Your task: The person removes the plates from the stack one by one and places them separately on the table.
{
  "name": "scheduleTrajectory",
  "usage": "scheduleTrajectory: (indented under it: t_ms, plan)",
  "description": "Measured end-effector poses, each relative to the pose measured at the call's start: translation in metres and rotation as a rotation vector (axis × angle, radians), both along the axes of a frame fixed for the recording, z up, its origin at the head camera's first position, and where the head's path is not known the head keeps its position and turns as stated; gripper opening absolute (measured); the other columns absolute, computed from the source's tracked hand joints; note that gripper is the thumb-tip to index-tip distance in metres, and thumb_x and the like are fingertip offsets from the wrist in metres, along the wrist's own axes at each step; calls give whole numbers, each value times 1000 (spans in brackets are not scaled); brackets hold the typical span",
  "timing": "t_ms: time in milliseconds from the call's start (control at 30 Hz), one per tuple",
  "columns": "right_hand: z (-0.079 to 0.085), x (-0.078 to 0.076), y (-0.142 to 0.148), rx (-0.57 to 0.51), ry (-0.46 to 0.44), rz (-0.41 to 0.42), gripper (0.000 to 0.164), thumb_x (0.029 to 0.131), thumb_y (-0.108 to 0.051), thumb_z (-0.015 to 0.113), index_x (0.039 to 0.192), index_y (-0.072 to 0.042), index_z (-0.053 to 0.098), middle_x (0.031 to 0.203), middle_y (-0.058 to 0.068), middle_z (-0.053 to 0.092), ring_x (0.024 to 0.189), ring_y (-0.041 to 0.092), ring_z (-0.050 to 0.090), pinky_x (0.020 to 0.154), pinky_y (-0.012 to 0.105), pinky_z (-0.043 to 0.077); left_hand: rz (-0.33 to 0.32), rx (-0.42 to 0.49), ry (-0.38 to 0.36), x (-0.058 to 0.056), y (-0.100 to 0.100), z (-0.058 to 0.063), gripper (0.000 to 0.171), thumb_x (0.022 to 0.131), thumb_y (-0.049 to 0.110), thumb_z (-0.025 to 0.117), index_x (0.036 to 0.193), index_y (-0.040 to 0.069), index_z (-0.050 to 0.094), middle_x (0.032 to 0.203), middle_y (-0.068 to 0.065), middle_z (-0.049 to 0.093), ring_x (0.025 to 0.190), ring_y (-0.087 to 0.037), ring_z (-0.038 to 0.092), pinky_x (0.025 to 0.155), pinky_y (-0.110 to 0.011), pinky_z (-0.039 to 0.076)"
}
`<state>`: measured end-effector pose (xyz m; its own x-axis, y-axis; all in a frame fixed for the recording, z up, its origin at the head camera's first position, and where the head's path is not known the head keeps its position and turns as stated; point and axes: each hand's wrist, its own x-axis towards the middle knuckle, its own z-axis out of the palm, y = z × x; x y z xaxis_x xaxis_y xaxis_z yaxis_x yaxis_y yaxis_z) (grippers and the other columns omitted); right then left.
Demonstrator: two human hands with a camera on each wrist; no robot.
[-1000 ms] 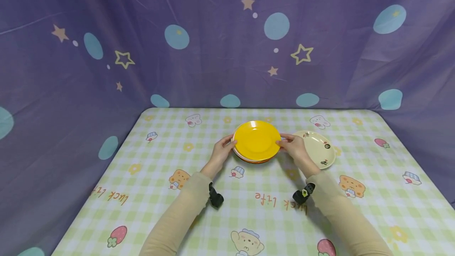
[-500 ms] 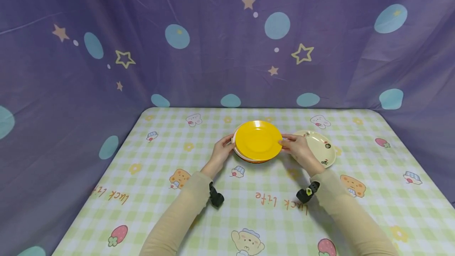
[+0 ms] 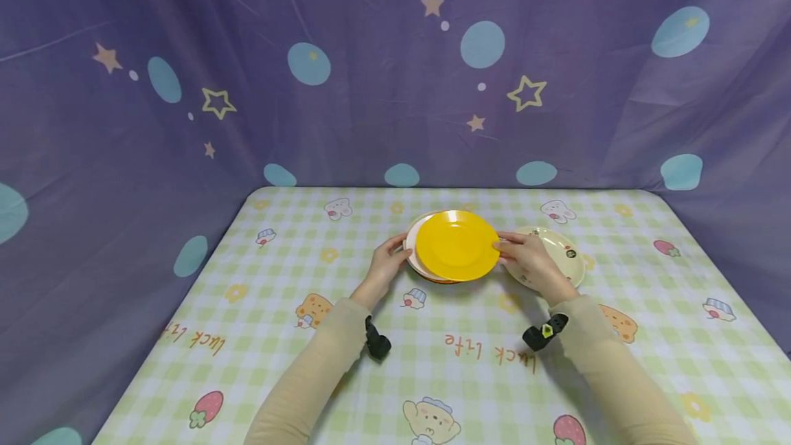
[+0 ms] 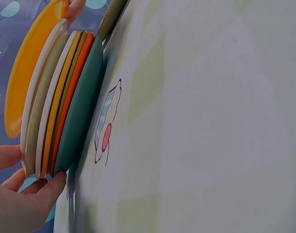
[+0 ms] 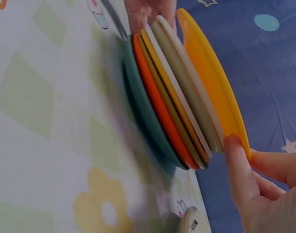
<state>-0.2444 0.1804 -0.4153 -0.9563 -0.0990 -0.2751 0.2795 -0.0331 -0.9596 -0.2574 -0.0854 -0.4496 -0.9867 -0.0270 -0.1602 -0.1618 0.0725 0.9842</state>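
Observation:
A yellow plate [image 3: 457,246] is shifted to the right over a stack of plates, its right rim pinched between the thumb and fingers of my right hand [image 3: 530,263]. In the right wrist view a wedge of space shows between it and the white plate [image 5: 189,73] on top of the stack. My left hand [image 3: 383,270] grips the stack's left edge, thumb at the upper rims and fingers along the side. Below the white plate lie several more in green, yellow and orange, with a teal plate [image 4: 84,111] at the bottom.
A cream plate [image 3: 573,263] with small printed figures lies on the table to the right, partly behind my right hand. The checked tablecloth [image 3: 309,376] covers the table, and a purple curtain [image 3: 371,122] hangs along its back and sides.
My right hand has moved to the right with the yellow plate, baring more of the white plate's left side. The left hand stays at the stack's edge.

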Motion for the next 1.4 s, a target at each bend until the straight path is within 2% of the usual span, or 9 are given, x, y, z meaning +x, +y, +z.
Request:
scheduleTrajectory:
  t_ms: [67,300,700,1400]
  plan:
    - [1,0,2,17,-1,5,50,86,-7,56,130,6,37,78,-6,62,66,6,62,70,24,53,4,0,-3,0,0,0,40,85,4,55,124,5,50,133,-11,43,115,-23,46,87,-30,47]
    - [4,0,11,-43,-52,-12,53,85,-4,56,133,5,34,76,-7,63,67,7,62,67,22,53,22,10,-2,-1,0,-3,40,84,2,55,123,3,51,132,-12,44,113,-23,47,86,-29,47]
    - [9,8,40,-67,-20,-23,57,86,-3,54,134,9,26,76,-8,65,67,7,63,69,22,53,26,27,8,-1,0,-2,42,82,-1,55,123,3,50,132,-15,43,112,-25,48,86,-28,47]
    - [15,16,88,-33,-51,-59,63,86,-8,54,138,1,20,75,-8,63,66,6,62,66,21,53,16,29,15,-1,-1,-2,42,82,0,55,124,3,50,130,-14,46,109,-25,50,80,-26,49]
